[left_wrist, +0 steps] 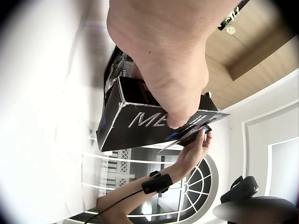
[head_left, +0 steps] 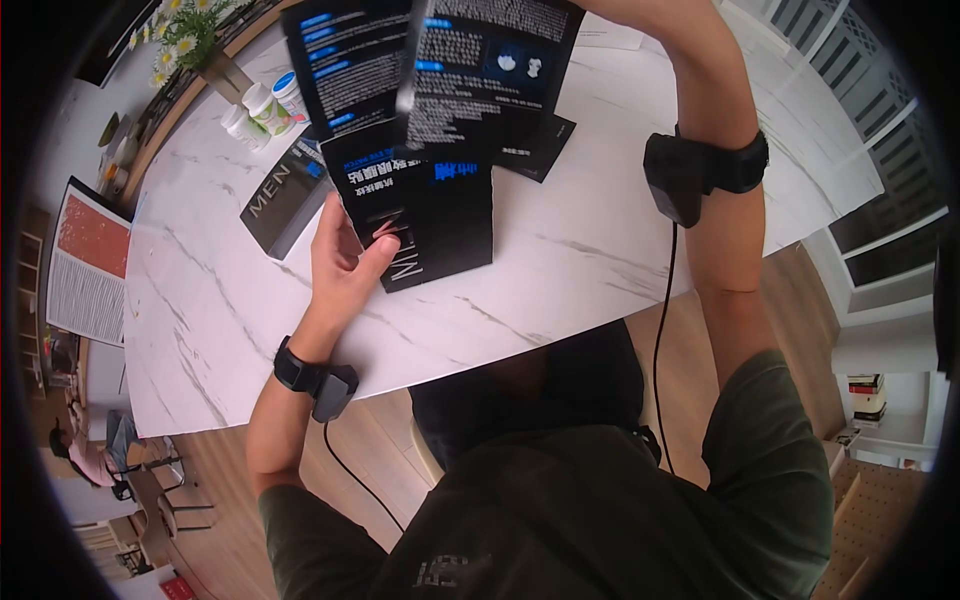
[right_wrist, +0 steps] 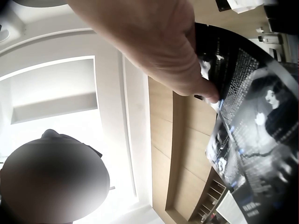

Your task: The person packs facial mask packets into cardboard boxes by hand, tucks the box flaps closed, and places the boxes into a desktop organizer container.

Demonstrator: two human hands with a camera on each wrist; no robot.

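Note:
My left hand [head_left: 345, 262] grips a black box [head_left: 460, 235] with silver lettering by its left side, thumb across the printed front. In the left wrist view, the box's lettered face [left_wrist: 135, 123] shows under the left thumb. A creased black leaflet [head_left: 480, 85] with white and blue print spreads over the top of the box in the head view. My right hand [left_wrist: 197, 148] pinches the leaflet by its edge, as the left wrist view shows. Printed pictures on the leaflet [right_wrist: 261, 112] face the right wrist camera. The head view cuts off most of the right hand at the top.
Another dark box [head_left: 280, 205] marked MEN lies left of the held box. A flat black piece [head_left: 545, 150] lies behind on the marble-patterned table [head_left: 590, 250]. Several small white bottles [head_left: 262, 108] and a vase of daisies [head_left: 225, 75] stand at the back left.

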